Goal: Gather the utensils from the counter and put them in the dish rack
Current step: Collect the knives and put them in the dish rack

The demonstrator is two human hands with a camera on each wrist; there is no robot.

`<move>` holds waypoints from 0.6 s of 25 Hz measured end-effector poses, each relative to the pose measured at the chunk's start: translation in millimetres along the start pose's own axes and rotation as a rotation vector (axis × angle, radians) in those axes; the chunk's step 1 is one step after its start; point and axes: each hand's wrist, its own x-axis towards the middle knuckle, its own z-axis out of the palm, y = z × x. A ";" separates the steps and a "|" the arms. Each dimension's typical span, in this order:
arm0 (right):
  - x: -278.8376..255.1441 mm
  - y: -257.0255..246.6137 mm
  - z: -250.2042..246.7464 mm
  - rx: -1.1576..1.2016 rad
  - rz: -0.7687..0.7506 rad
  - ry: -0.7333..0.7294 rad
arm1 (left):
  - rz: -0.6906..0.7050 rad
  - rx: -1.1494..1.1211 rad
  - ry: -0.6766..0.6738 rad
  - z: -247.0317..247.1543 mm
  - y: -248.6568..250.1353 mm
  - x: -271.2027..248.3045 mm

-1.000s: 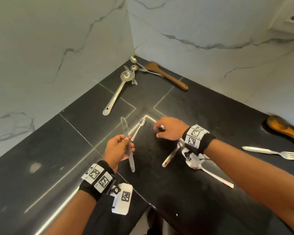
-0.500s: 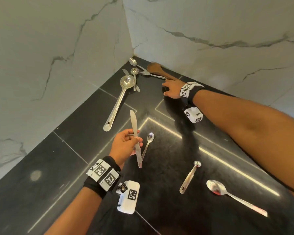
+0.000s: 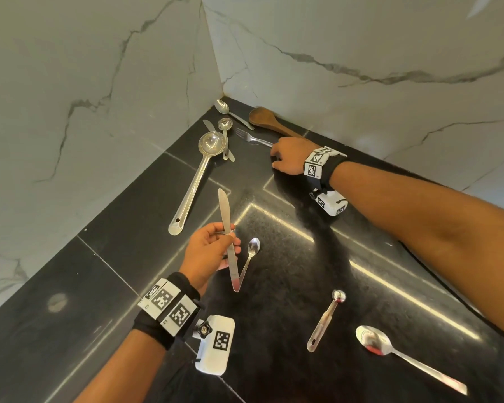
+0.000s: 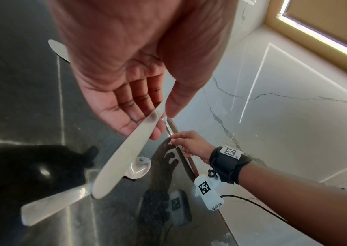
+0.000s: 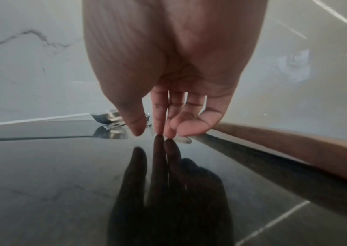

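- Steel table knife point(image 3: 228, 242) sits pinched between the thumb and fingers point(image 4: 138, 106) of your left hand point(image 3: 208, 251), held up off the black counter point(image 3: 288, 257).
- Your right hand point(image 3: 288, 158) reaches into the corner, fingertips point(image 5: 159, 123) on the counter at the fork point(image 3: 252, 138) handle's end; I cannot tell whether they grip it.
- Just behind that hand, a wooden spatula point(image 3: 269, 120) lies along the marble wall point(image 3: 361, 53).
- A ladle point(image 3: 198, 175), two small spoons and another knife lie in the corner.
- Nearer you lie a teaspoon point(image 3: 249, 260), a scoop point(image 3: 326, 321) and a tablespoon point(image 3: 402, 356).
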 end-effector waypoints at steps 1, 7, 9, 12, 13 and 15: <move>-0.9 -1.9 -3.2 0.005 -0.010 -0.001 | 0.002 -0.005 -0.006 -0.7 0.1 0.3; 24.3 -40.2 -5.6 0.056 -0.092 -0.021 | -0.007 -0.030 -0.004 -2.9 2.8 6.7; 37.5 -60.4 -0.7 0.008 -0.154 -0.097 | -0.009 -0.034 -0.005 -2.6 3.8 8.8; 53.3 -76.2 5.7 -0.048 -0.166 -0.171 | -0.005 -0.027 -0.003 -3.7 8.7 13.5; 55.9 -78.2 7.9 -0.055 -0.147 -0.163 | -0.001 -0.026 -0.002 -4.5 11.1 14.9; 48.8 -83.2 3.9 -0.056 -0.118 -0.130 | 0.006 -0.028 0.005 -6.3 15.3 16.6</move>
